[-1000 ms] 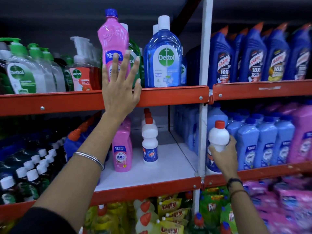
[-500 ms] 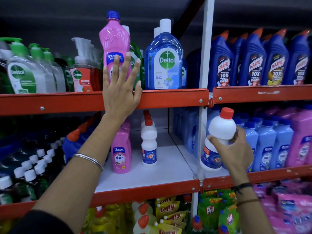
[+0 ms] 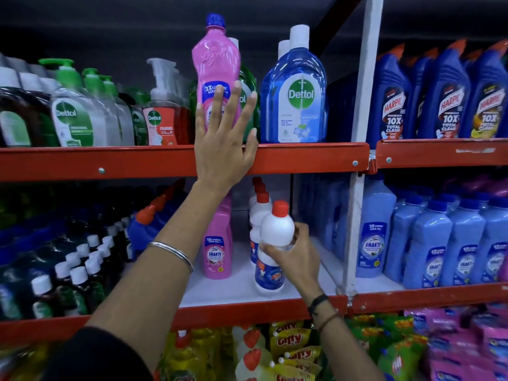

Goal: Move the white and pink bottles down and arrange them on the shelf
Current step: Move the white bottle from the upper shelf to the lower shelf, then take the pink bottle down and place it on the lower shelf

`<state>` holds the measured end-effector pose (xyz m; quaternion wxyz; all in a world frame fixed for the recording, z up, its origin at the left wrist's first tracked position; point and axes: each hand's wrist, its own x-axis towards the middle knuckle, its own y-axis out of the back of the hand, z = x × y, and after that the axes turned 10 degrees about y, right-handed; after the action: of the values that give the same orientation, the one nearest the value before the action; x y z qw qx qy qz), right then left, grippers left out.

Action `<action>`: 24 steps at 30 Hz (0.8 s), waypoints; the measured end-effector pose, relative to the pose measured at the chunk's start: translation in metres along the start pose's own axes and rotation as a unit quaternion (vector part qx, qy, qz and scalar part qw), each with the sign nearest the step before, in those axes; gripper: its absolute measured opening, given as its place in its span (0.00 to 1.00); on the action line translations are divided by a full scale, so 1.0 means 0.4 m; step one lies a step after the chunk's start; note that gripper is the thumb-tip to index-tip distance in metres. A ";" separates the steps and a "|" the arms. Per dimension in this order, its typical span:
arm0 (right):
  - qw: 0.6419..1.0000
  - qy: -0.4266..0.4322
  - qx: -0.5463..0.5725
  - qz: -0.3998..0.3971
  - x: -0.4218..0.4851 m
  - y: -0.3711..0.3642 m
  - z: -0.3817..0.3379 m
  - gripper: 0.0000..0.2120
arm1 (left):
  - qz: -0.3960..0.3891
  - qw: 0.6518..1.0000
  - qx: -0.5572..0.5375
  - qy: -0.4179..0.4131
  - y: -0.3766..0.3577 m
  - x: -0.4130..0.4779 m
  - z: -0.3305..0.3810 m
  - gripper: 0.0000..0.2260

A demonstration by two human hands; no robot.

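A tall pink bottle with a blue cap stands on the upper red shelf. My left hand is raised in front of its lower half, fingers spread, holding nothing. My right hand grips a white bottle with a red cap and blue label, its base at the white board of the middle shelf. It is in front of a row of similar white bottles. A second pink bottle stands to their left, partly hidden by my left forearm.
Dettol pump bottles and a blue Dettol bottle flank the pink one above. Blue Harpic bottles and light blue bottles fill the right bay beyond a white upright post. Dark bottles crowd the left.
My right hand has carried the white bottle from the right bay, past the post, leftward into the middle bay and lowered it onto the shelf. My left hand stayed by the pink bottle.
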<state>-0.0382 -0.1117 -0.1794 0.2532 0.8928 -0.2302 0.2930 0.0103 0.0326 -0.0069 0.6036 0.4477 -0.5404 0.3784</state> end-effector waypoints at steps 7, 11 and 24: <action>0.999 -0.008 -0.038 -0.018 0.021 -0.057 0.023 0.34 | 0.005 1.000 -0.001 0.002 0.000 0.002 -0.001 0.25; 0.997 -0.001 -0.064 -0.035 0.032 -0.058 0.027 0.35 | -0.002 1.000 -0.001 0.004 -0.001 0.001 0.000 0.25; 0.992 0.067 -0.039 0.096 0.008 0.009 -0.030 0.35 | -0.021 0.999 0.004 0.033 0.021 -0.007 -0.050 0.24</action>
<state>-0.0427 -0.1083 -0.1677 0.2736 0.8344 -0.3085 0.3656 0.0083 0.0544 -0.0088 0.6272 0.4482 -0.5095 0.3824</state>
